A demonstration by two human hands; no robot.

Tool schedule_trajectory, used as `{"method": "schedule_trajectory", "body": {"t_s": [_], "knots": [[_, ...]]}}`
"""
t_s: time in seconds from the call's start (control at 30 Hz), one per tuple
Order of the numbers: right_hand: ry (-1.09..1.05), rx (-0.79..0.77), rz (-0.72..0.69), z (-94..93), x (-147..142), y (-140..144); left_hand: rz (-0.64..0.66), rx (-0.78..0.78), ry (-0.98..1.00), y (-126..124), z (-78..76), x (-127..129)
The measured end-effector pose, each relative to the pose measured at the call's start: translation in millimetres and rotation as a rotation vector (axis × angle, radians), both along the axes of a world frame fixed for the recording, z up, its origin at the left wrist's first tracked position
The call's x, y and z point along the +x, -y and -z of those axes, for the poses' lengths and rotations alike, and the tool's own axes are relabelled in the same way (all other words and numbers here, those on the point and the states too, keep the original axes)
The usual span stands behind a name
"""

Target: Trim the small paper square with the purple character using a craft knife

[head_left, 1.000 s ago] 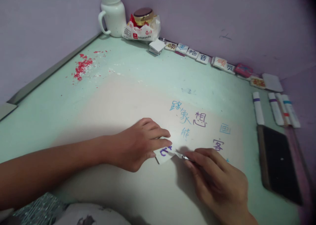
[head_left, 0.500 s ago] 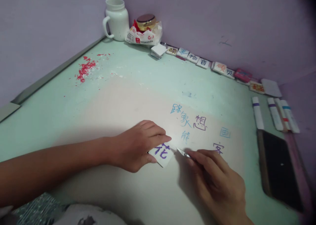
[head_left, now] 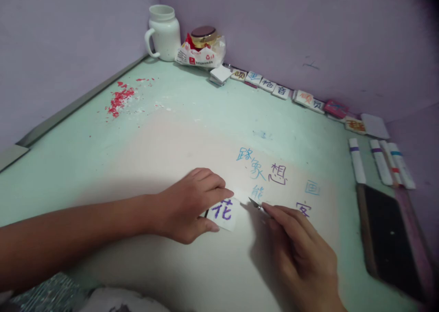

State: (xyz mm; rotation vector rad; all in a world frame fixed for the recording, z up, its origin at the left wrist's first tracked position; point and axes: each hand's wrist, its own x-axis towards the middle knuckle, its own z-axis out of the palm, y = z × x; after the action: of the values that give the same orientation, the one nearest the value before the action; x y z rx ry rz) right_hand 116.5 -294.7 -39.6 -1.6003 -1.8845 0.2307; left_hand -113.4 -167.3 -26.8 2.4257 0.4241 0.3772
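Note:
My left hand [head_left: 192, 204] grips a small white square tile [head_left: 228, 223] between thumb and forefinger. A purple Chinese character is drawn on the tile's upper face. In my right hand [head_left: 302, 250], a craft knife [head_left: 255, 203] is pinched like a pen, its pointed blade aimed left. The blade tip is a short way right of the tile, apart from it. Most of the knife's handle is hidden by my fingers. Under both hands lies a pale sheet [head_left: 178, 143] with several characters [head_left: 277, 172] in blue and purple.
Red and white shavings [head_left: 120, 99] are scattered at the left. A white mug [head_left: 165, 35] and a gold-lidded jar [head_left: 204, 35] in a wrapper stand in the back corner. Several lettered tiles [head_left: 267, 83] line the wall. Markers [head_left: 380, 163] and a dark phone [head_left: 391, 241] lie right.
My left hand has turned the tile slightly, so its edges sit straighter. The knife tip has moved up and a little right, away from the tile. The view has tilted slightly.

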Motion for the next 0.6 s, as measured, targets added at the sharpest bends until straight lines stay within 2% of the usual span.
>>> {"method": "schedule_trajectory", "body": {"t_s": [0.3, 0.6], "knots": [[-0.023, -0.014, 0.038, 6.8, 0.7, -1.1, 0.004, 0.006, 0.013, 0.0, 1.1, -0.6], [-0.025, -0.009, 0.018, 4.0, -6.1, -3.2, 0.000, 0.035, 0.048, 0.5, 3.7, -1.2]]}}
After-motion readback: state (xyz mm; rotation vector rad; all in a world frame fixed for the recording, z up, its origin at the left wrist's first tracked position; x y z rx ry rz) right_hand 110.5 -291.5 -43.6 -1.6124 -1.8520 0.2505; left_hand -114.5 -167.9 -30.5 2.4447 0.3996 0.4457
